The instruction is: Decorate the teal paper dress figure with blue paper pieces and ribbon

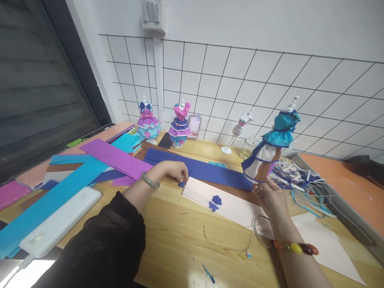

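A small mannequin in a ruffled teal, white and blue dress (283, 134) leans to the right, its lower end in my right hand (273, 196). The fingers of that hand are closed round its base, which they hide. My left hand (177, 171) has its fingers curled together low over the table. Just under them shows a dark blue flower cutout (181, 184); whether they grip it or anything else is hidden. Two more blue flower cutouts (215, 203) lie on a folded pale pink strip (234, 202) between my hands. Behind it stretches a wide dark blue strip (198, 167).
Dressed mannequins (148, 122) and a bare-skirted one (241, 124) stand by the wall grid. Purple (111, 158) and turquoise strips (57, 200) overlap at left near a white power bank-like box (61, 222). Scraps (294, 174) pile at right beside a glass (249, 148).
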The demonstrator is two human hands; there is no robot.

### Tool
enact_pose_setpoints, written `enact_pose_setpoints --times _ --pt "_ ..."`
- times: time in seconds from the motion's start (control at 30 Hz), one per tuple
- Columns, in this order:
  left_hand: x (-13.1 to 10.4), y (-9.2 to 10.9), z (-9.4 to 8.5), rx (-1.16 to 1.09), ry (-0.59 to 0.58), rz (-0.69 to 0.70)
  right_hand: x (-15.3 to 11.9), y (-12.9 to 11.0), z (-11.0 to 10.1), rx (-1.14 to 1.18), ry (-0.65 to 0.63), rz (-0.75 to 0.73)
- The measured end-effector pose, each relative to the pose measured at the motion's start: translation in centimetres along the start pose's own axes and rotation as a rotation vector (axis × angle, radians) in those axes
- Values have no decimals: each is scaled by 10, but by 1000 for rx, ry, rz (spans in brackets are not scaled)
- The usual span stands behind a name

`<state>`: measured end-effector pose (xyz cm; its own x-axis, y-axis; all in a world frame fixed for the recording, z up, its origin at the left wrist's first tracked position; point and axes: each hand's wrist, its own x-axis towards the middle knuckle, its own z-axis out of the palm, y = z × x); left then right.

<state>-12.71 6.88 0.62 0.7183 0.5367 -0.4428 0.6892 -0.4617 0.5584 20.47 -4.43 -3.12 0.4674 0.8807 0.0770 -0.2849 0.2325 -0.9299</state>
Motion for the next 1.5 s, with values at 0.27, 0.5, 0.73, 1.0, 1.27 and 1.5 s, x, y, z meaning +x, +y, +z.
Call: enact_pose_setpoints --times 0.27,0.5,0.73,1.0,1.27,1.5 --pt "3 -7 7 89 51 -22 0 -2 0 19 -5 3" --pt "2 -14 5 25 60 16 0 -1 1 15 2 -14" --pt "4 -15 9 70 69 15 -2 -4 3 1 4 -12" --pt "6 -20 9 -28 67 69 -2 -5 3 -10 -12 -17" --pt "10 -21 10 57 95 56 -4 -6 4 -14 -27 -21" --pt "-6 -18 -5 -28 47 30 -3 -6 4 -20 -20 -41"
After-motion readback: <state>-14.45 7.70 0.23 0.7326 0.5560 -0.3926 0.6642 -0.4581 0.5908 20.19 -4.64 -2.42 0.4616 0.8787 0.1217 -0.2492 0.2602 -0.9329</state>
